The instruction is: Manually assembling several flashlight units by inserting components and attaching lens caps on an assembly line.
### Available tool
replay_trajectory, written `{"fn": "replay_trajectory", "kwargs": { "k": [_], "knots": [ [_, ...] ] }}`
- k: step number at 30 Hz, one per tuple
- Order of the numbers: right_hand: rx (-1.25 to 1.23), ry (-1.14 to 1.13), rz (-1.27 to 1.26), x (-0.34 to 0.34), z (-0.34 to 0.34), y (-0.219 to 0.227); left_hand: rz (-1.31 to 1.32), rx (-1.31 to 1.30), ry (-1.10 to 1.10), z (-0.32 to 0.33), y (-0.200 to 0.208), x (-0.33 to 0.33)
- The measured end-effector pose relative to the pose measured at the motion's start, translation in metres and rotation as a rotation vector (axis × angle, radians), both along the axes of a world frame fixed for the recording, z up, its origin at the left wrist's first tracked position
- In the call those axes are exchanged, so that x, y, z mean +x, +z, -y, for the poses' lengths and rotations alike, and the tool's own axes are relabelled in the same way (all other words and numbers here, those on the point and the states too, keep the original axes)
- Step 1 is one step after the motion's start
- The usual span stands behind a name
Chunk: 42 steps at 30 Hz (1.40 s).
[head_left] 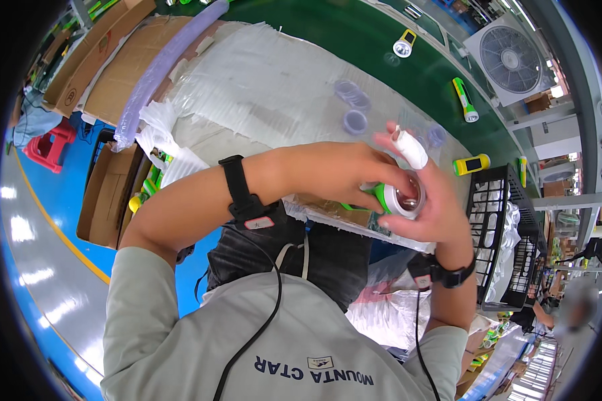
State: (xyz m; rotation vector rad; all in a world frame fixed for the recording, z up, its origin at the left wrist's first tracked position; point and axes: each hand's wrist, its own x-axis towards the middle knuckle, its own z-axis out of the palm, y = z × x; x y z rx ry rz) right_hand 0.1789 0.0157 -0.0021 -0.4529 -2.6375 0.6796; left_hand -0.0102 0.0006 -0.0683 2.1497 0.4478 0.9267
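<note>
Near the right end of the padded table, both my hands close round the head of a green and white flashlight (389,198). My left hand (374,172) reaches across from the left, with its thumb by the green collar and fingertips at the open, shiny front. From the other side my right hand (438,200) grips the white rim, its thumb below. White tape wraps one raised finger (410,148) of that hand. Most of the flashlight's body is hidden behind my left hand. Clear round plastic lens covers (355,122) lie on the table just beyond.
Several flashlights, including a green one (465,100), sit on the green conveyor (368,40) beyond the table. A black crate (486,227) with plastic bags stands at the right. An open cardboard box (104,194) and a lilac plastic roll (170,63) are at the left.
</note>
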Motion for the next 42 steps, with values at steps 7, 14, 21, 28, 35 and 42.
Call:
{"fn": "replay_trajectory", "kwargs": {
  "k": [7,14,21,28,35,42],
  "knots": [
    [-0.264,-0.523,-0.301,-0.013,0.037,-0.036,0.065,-0.002,0.12,0.003,-0.007,0.008],
    [-0.522,-0.259,-0.177,0.017,0.029,-0.011,0.016,-0.001,0.093,0.007,0.001,0.008],
    [-0.411,-0.419,-0.338,0.021,0.036,-0.014,-0.024,0.029,0.136,0.005,0.006,0.011],
    [-0.232,-0.431,0.058,0.021,0.029,-0.01,-0.158,0.039,0.205,0.011,0.008,0.008],
    [-0.423,-0.526,-0.208,0.016,0.035,-0.018,-0.07,0.083,0.216,0.007,0.0,0.012],
    [-0.307,-0.47,-0.356,0.024,0.033,-0.041,-0.069,-0.22,0.305,0.019,-0.007,0.018]
  ]
}}
